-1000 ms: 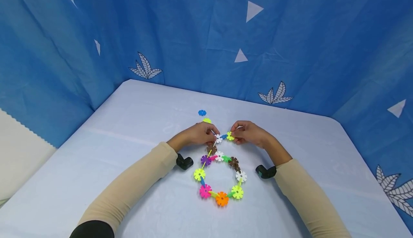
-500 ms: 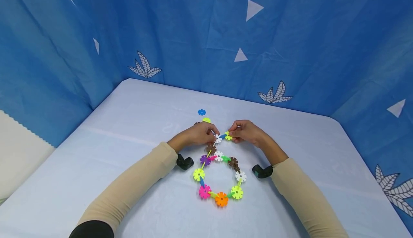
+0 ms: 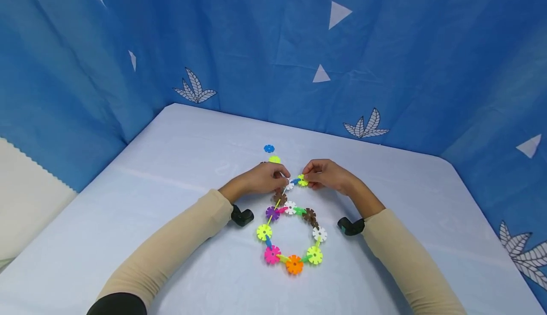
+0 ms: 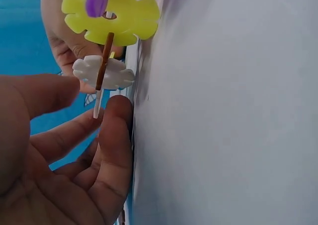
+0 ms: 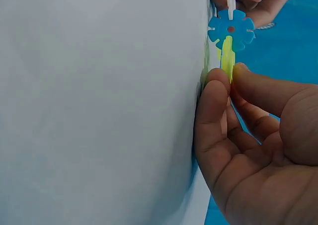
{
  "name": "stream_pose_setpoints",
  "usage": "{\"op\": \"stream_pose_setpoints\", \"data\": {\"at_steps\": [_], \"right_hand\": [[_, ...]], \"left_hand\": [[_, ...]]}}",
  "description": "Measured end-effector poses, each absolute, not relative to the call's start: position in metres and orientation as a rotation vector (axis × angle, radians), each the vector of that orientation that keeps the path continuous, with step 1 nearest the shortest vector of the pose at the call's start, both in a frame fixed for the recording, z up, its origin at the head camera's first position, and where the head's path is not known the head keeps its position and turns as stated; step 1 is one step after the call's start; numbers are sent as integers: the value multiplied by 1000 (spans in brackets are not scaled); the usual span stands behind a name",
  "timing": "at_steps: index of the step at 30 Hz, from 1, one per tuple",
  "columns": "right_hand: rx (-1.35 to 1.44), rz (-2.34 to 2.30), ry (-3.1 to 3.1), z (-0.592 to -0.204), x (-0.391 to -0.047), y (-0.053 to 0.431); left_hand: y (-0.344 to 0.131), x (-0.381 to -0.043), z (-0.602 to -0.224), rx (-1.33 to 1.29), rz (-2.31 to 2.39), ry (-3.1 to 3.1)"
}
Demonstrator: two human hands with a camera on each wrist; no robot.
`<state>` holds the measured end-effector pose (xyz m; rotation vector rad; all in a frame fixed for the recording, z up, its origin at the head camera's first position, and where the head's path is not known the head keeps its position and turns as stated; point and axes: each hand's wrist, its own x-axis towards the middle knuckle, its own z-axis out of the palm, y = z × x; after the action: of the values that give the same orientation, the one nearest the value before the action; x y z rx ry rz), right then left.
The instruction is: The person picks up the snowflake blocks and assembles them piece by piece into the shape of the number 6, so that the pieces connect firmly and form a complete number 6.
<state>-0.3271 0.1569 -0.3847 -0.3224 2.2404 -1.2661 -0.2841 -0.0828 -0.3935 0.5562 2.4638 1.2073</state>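
Note:
A chain of slotted flower-shaped plastic discs curves over the white table. Near its upper end, my left hand (image 3: 267, 178) is at a white disc (image 3: 289, 184); in the left wrist view its fingertips (image 4: 117, 106) lie right at the disc's edge, with the thumb apart from it. My right hand (image 3: 326, 175) pinches a yellow disc (image 3: 302, 180) between thumb and finger. A blue disc (image 5: 231, 30) joins the yellow disc to the white one. Below, a brown disc (image 3: 279, 198) links this branch to a ring of joined discs, with an orange disc (image 3: 294, 264) at its bottom.
Beyond my left hand lie a loose blue disc (image 3: 268, 149) and a yellow disc (image 3: 274, 160), with a brown piece partly hidden behind the hand. The white tablecloth (image 3: 205, 139) meets a blue patterned curtain (image 3: 265, 44) at the back.
My right hand has shifted slightly left with the yellow disc, closer to the white disc. The left hand stays at the white disc, and the ring of discs lies as before.

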Motion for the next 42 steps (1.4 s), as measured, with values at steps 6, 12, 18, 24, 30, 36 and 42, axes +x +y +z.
{"op": "stream_pose_setpoints", "data": {"at_steps": [6, 12, 18, 24, 30, 36, 42], "right_hand": [[-385, -1197, 2248, -379, -331, 156], [-505, -1069, 2358, -374, -337, 144], [-854, -860, 2461, -372, -352, 127], [-982, -592, 2418, -365, -359, 110], [-1026, -425, 2400, -364, -364, 103], [-960, -389, 2539, -365, -363, 113], [-1016, -423, 2691, -371, -359, 138]], "left_hand": [[-82, -281, -391, 608, 1173, 2499], [-83, -280, -392, 593, 1171, 2510], [-85, -281, -393, 606, 1171, 2514], [-85, -280, -394, 627, 1190, 2506], [-85, -281, -395, 636, 1181, 2517], [-84, -282, -396, 624, 1193, 2509], [-83, -282, -396, 587, 1187, 2512]]}}
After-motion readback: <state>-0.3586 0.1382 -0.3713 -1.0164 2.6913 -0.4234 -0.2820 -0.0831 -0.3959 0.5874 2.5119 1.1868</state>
